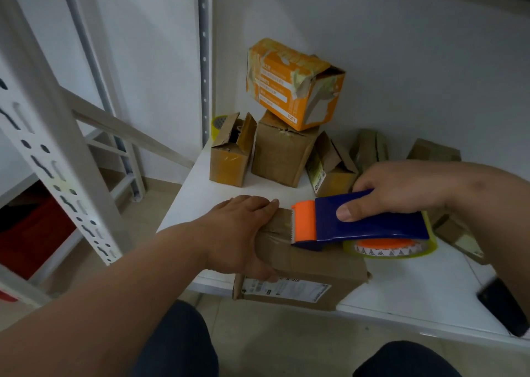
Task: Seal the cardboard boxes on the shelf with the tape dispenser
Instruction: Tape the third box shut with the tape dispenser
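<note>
A brown cardboard box (pixel 312 267) with a white label on its front side lies at the front edge of the white shelf (pixel 415 290). My left hand (pixel 241 233) grips the box's left end. My right hand (pixel 401 187) holds a blue tape dispenser (pixel 370 224) with an orange blade end, resting on the box's top. The orange end sits on the tape strip near my left fingers. A clear tape roll hangs under the dispenser.
Several brown boxes (pixel 282 153) stand at the back of the shelf, some with open flaps, and an orange box (pixel 292 84) sits on top of one. A yellowish tape roll (pixel 218 124) is in the back left corner. A black phone (pixel 504 305) lies at right. White slotted uprights (pixel 57 164) stand at left.
</note>
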A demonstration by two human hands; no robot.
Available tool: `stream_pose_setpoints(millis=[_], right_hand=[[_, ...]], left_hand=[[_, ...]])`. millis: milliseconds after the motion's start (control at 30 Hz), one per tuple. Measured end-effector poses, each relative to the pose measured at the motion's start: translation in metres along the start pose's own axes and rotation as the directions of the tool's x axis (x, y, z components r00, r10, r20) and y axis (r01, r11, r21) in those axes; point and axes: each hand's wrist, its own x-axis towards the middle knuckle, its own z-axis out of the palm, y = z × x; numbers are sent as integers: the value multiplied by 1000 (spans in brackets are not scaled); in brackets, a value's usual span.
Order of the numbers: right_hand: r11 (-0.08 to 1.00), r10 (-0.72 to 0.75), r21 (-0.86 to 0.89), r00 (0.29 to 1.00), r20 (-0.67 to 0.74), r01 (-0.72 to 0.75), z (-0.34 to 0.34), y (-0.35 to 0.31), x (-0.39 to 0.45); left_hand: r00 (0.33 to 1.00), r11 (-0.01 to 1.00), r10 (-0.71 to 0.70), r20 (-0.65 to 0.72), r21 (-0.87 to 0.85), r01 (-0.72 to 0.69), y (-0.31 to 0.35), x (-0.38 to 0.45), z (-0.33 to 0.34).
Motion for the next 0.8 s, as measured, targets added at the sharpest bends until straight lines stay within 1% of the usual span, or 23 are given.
stream_pose_setpoints(millis=[133,267,633,800], right_hand=[[1000,-8,6,1000,19,8,2,3,1],[1000,-18,26,1000,3,18,-2,13,-2],[985,63,165,996,-59,-52,-7,95,-33],[969,108,228,992,-68,-90,2,122,-38]], left_hand=[[999,1000,-8,53,-1,8,-1,0,-1],[995,1000,-25,96,3,25,-1,2,-3],[986,997,-75,149,3,75,-2,3,-2],[989,997,-75,129,6,75,-5,4,1]])
